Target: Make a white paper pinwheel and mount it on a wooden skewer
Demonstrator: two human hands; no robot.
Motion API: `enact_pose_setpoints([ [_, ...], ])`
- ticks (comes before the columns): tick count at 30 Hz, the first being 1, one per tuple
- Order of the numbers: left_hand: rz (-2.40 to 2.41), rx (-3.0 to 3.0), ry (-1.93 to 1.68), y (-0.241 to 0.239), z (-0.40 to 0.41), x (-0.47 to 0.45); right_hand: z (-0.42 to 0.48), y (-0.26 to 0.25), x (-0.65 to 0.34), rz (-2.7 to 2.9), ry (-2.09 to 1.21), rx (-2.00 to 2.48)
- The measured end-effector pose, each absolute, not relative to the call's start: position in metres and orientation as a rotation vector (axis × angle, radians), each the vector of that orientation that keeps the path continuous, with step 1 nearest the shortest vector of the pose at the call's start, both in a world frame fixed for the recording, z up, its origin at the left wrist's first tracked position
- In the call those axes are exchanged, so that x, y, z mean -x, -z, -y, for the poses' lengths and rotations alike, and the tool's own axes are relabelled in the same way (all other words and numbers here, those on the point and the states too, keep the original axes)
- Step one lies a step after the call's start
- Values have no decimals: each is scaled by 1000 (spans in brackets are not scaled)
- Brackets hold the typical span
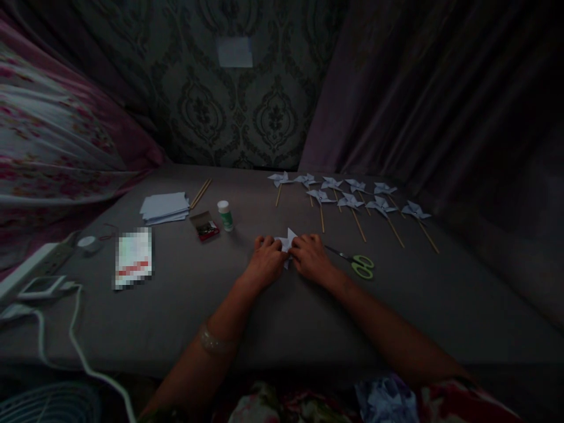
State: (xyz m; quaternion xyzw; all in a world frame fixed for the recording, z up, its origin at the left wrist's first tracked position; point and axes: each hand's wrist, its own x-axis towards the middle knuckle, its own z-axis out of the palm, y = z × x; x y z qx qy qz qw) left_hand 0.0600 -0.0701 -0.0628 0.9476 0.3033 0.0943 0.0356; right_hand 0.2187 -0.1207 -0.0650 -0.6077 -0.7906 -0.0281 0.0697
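Observation:
Between my hands, just above the table, is a white paper pinwheel (288, 239) with pointed blades; its centre is partly hidden by my fingers. My left hand (268, 259) grips it from the left with curled fingers. From the other side, my right hand (311, 257) pinches it, thumb and fingertips close to the middle. Right of that hand lies a pair of scissors (362, 266) with green handles, blades toward my hand. A glue stick (225, 216) with a white cap stands upright beyond my left hand. Beside it sits an open small box (205, 227) of metal pins or fasteners.
Several finished pinwheels on sticks (351, 201) lie at the back right. At the left are a stack of paper (165, 207), loose wooden sticks (201, 194), a pixelated packet (133, 258), a white round lid or roll (88, 243), and a power strip (33, 271) with a white cable (79, 341).

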Motion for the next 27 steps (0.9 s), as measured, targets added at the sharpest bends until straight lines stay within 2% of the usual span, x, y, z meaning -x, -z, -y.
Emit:
enact_pose_setpoints([
  [8,-888,-2933,-342,67,68,-58,114,64,-218,2511,50,1751],
  [14,-886,-2912,-347,68,67,-58,118,66,-230,2213,-137,1900],
  [27,-920,-2881,-314,63,71,-58,115,63,-213,2339,5,1869],
])
